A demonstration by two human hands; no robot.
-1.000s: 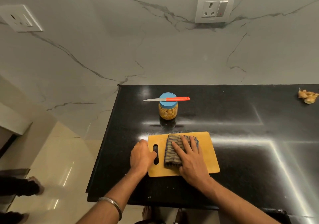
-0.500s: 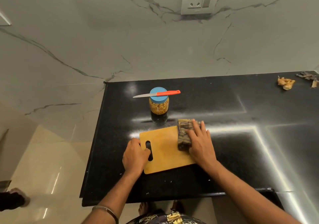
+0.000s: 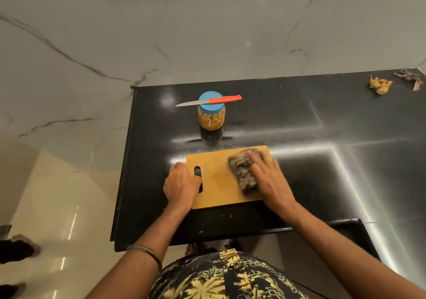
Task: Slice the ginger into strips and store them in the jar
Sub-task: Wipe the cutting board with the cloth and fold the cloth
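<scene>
Black countertop, marble wall behind. Jar stood capped beyond cutting board — strips inside, knife balanced on lid. Left hand gripped board handle; right hand pressed cloth, fingers flat. Likely light, smooth-walled — best grasped around body.

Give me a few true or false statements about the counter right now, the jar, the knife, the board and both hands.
1. The knife lies across the lid of the jar. True.
2. The jar is empty. False: it holds yellowish strips.
3. The right hand presses a cloth on the cutting board. True.
4. The left hand holds the knife. False: it holds the board's handle end.
5. The board is blue. False: it is orange-yellow.
</scene>
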